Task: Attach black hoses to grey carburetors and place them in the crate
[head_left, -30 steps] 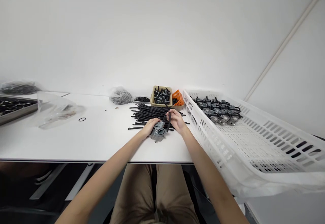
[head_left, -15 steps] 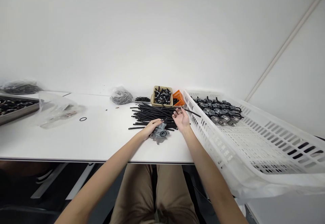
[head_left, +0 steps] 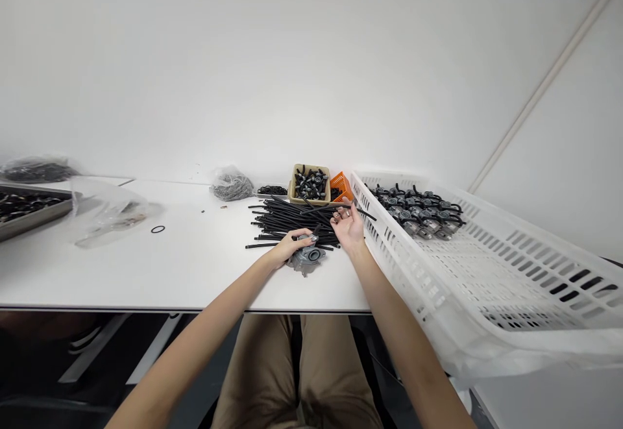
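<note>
My left hand (head_left: pixel 291 247) is closed round the upper left side of a grey metal carburetor (head_left: pixel 307 259) above the white table's front part. A short dark piece shows at the carburetor's top. To its right my right hand (head_left: pixel 347 224) is turned palm up, fingers curled, with a long thin black hose (head_left: pixel 364 213) in the fingertips. The hose points right, over the rim of the white crate. Behind both hands lies a loose pile of black hoses (head_left: pixel 280 218); part of it is hidden by my hands.
At right a large white plastic crate (head_left: pixel 467 267) holds rows of carburetors (head_left: pixel 421 209). Against the wall stand a beige basket (head_left: pixel 292 189) of dark parts, an orange basket (head_left: pixel 343 185) and a bag (head_left: pixel 231 183). A black ring (head_left: pixel 158 229) and a metal tray (head_left: pixel 43 217) lie left.
My left thumb has shifted over the carburetor's top. The hose in my right hand has slid a little to the left.
</note>
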The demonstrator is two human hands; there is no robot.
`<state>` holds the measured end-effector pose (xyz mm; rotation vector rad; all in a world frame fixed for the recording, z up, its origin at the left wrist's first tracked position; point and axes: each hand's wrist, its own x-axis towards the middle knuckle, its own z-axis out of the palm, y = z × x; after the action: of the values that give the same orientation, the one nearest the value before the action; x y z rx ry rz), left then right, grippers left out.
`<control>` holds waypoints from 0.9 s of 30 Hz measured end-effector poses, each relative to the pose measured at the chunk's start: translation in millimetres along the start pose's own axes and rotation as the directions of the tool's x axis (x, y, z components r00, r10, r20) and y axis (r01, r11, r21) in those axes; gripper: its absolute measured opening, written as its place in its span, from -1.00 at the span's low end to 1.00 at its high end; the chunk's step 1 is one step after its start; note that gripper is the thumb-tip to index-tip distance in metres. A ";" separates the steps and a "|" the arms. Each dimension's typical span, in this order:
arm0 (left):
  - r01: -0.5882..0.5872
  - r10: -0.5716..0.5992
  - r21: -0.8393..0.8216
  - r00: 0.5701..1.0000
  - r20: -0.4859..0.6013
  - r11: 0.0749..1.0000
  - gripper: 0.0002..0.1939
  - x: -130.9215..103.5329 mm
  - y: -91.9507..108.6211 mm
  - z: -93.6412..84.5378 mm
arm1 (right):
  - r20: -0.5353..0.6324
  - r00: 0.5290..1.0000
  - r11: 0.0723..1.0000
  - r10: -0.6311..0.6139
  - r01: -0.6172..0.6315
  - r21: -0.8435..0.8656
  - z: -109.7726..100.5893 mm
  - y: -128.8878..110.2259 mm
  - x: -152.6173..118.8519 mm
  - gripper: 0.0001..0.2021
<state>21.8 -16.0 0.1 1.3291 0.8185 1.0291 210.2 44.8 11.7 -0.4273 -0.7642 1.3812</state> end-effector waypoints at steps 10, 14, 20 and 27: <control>0.010 -0.011 -0.014 0.999 -0.032 1.000 -0.54 1.4 -1.2 1.8 | 0.016 1.000 0.999 0.002 -0.001 -0.046 5.8 -0.7 -3.6 -0.69; 0.008 -0.008 -0.018 0.999 -0.034 1.000 -0.56 1.9 -2.8 0.8 | -0.013 0.998 0.993 -0.066 0.064 -0.099 4.7 0.2 -2.0 -0.67; 0.019 -0.022 -0.047 0.998 -0.053 0.999 -0.55 0.1 2.8 4.3 | 0.032 0.999 0.989 -0.043 0.047 -0.141 8.6 1.6 -5.2 -0.73; 0.021 -0.022 -0.018 0.996 -0.087 1.000 -0.54 -0.5 5.8 5.6 | 0.150 0.985 0.961 0.081 -0.037 -0.276 12.9 6.1 -11.4 -0.76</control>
<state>26.1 -18.8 6.4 1.2659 0.8857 1.0810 196.7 32.7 13.9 -0.5622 -1.0882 1.3824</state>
